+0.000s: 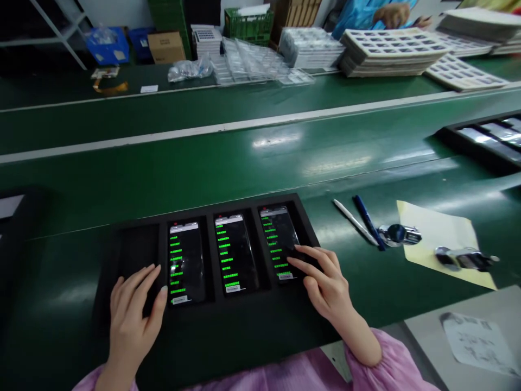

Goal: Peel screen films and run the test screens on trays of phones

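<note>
A black foam tray (228, 336) lies on the green workbench in front of me, with several slots. Three smartphones sit in its slots, their screens lit with lists of green text: left phone (186, 263), middle phone (235, 252), right phone (279, 239). The leftmost slot (138, 250) holds no phone. My left hand (134, 320) rests over that slot's lower edge, holding nothing. My right hand (321, 282) lies at the right phone's lower right corner, with its fingertips on or just over the screen, and grips nothing.
To the right lie a white pen (353, 219), a blue pen (368, 220), and a yellow sheet (443, 244) bearing a chrome part (459, 258). Another black tray (484, 141) sits farther right. Stacked trays fill the far bench, where a co-worker's hand (393, 15) shows.
</note>
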### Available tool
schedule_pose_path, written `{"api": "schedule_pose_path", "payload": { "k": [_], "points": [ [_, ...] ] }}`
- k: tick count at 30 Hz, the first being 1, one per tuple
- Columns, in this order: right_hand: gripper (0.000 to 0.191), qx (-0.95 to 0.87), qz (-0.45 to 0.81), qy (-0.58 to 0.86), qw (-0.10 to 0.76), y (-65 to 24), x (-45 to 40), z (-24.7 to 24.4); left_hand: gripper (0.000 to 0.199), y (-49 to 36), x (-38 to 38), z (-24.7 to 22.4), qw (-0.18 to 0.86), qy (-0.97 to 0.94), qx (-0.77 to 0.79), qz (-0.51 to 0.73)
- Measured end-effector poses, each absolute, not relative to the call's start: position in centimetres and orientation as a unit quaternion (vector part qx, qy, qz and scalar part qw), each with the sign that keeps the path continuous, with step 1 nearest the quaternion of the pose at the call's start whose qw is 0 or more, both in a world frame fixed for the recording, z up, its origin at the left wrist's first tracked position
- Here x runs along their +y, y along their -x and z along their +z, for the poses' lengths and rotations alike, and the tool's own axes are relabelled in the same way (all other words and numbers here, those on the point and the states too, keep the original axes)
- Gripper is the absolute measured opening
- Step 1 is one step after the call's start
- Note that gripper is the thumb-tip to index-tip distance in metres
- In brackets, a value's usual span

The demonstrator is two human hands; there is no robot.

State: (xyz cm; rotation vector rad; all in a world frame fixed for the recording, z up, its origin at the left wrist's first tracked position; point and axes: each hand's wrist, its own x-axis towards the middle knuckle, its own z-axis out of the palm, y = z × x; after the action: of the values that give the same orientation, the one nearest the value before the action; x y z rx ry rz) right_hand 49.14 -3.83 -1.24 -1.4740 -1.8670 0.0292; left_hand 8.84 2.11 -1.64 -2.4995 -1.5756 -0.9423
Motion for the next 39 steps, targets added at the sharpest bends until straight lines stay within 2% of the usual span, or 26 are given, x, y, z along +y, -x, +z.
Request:
{"api": "schedule_pose_path", "payload": {
  "k": [3, 8, 13, 28, 33, 39],
  "points": [
    [0.038, -0.732, 0.005, 0.588, 0.345, -49.2, -3.5, -1.4, 0.045, -8.3, 1.7, -1.9, 0.028, 0.814, -0.499, -0.297],
    [0.037, -0.728, -0.048, 0.645, 0.227, -48.9, -2.8, -1.2, 0.04, -8.4, 2.0, -1.8, 0.035, 0.813, -0.509, -0.281],
    [0.034, -0.724, -0.043, 0.632, 0.273, -49.6, -3.6, -1.6, 0.041, -8.7, 2.0, -1.4, 0.031, 0.813, -0.522, -0.256],
    [0.034, -0.723, -0.064, 0.63, 0.276, -49.9, -3.6, -2.5, 0.039, -9.8, 1.7, -0.1, 0.04, 0.825, -0.537, -0.171],
    [0.03, -0.714, -0.071, 0.643, 0.268, -49.7, -3.8, -2.5, 0.043, -9.2, 1.6, -1.0, 0.066, 0.817, -0.518, -0.245],
    [0.03, -0.705, -0.082, 0.653, 0.264, -49.4, -3.8, -2.3, 0.035, -8.8, 1.9, -1.9, 0.077, 0.83, -0.487, -0.261]
  ]
}}
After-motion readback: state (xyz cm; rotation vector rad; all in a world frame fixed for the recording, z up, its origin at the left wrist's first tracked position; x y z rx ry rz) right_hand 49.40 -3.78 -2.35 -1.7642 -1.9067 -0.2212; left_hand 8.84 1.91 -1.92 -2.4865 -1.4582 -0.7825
